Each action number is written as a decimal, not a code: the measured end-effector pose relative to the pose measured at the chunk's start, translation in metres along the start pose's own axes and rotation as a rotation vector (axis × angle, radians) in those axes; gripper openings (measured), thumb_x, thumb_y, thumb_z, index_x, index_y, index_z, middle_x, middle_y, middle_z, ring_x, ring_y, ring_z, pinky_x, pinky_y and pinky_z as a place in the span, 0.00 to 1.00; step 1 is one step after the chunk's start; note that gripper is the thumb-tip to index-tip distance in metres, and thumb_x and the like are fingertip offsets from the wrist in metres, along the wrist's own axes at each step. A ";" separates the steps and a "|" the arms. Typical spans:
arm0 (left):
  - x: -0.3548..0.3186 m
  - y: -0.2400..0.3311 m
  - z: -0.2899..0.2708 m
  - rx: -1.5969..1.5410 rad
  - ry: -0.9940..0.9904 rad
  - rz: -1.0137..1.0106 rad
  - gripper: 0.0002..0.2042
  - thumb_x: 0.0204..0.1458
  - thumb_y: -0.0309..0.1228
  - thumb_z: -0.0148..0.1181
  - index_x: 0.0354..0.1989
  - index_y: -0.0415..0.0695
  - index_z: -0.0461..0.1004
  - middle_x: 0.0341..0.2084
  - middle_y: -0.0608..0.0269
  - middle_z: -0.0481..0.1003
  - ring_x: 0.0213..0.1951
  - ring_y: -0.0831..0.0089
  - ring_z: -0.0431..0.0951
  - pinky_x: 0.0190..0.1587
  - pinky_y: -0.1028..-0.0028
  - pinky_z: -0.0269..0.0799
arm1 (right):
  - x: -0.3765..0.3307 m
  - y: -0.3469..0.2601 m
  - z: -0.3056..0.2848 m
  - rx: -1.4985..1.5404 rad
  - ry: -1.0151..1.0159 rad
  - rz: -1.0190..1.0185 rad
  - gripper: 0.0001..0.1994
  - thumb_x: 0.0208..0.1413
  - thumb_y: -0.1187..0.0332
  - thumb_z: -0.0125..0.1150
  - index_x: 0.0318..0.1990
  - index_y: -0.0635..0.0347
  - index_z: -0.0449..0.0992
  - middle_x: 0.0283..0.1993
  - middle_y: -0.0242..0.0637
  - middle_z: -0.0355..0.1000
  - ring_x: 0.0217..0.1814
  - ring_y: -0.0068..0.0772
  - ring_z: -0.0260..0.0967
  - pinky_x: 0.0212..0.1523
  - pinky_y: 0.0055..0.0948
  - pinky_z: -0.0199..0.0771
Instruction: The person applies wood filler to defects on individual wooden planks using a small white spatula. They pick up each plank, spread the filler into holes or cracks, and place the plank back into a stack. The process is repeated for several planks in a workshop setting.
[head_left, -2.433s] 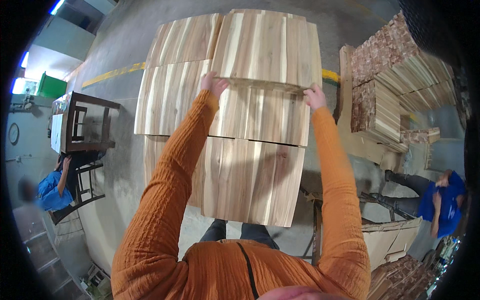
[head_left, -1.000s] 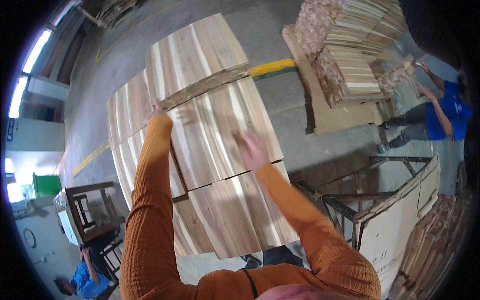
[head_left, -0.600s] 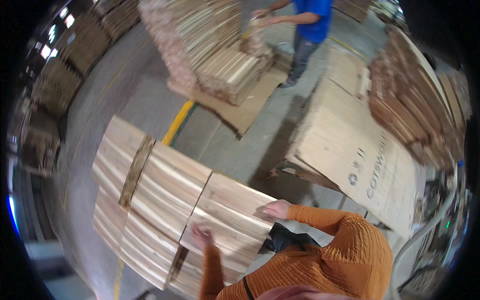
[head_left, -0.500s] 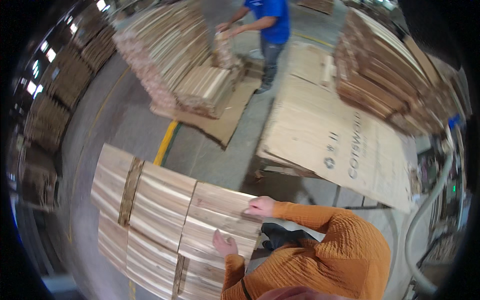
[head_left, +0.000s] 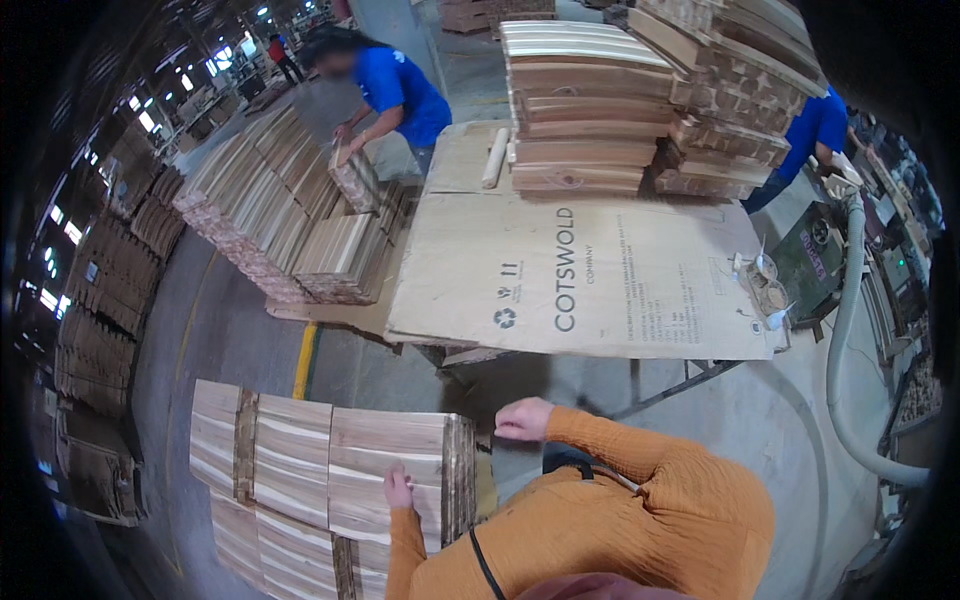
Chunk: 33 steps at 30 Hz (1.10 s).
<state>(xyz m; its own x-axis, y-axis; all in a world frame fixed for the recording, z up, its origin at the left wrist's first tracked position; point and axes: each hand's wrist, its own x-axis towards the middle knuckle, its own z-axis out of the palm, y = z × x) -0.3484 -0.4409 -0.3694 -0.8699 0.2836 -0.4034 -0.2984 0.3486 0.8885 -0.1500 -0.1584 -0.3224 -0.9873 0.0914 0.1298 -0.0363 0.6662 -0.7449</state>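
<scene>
Pale and brown wooden planks lie in a stack of blocks (head_left: 385,463) at the lower left, set side by side. My left hand (head_left: 398,487) rests on the top planks near the right end, its fingers stretched out. Clear of that end, over the floor, is my right hand (head_left: 523,419). Its fingers curl in, and nothing shows in them. The stack's right end (head_left: 459,470) shows the layered edges of the planks.
Behind the stack is a table covered with a cardboard sheet (head_left: 470,265), bearing tall piles of planks (head_left: 590,120). A person in blue (head_left: 400,95) handles wood at another pile (head_left: 250,205). Another person in blue (head_left: 815,125) stands right. A pale hose (head_left: 838,385) curves at the right.
The view has swung to the right and up. My right hand has come off the plank stack and moved right of its end. My left hand stays on the planks.
</scene>
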 end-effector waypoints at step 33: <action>0.111 0.577 0.555 -0.199 -0.738 0.246 0.32 0.46 0.49 0.58 0.60 0.53 0.61 0.57 0.56 0.62 0.57 0.57 0.63 0.52 0.44 0.60 | -0.058 0.250 -0.479 1.313 0.937 0.165 0.11 0.63 0.64 0.44 0.42 0.61 0.69 0.38 0.40 0.73 0.35 0.32 0.72 0.35 0.28 0.72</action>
<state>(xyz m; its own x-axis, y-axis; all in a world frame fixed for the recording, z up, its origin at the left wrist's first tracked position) -0.3998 0.2876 -0.0225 -0.4566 0.8734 -0.1694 -0.2568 0.0529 0.9650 -0.0282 0.3568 -0.2026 -0.5760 0.8166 -0.0377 -0.5307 -0.4086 -0.7426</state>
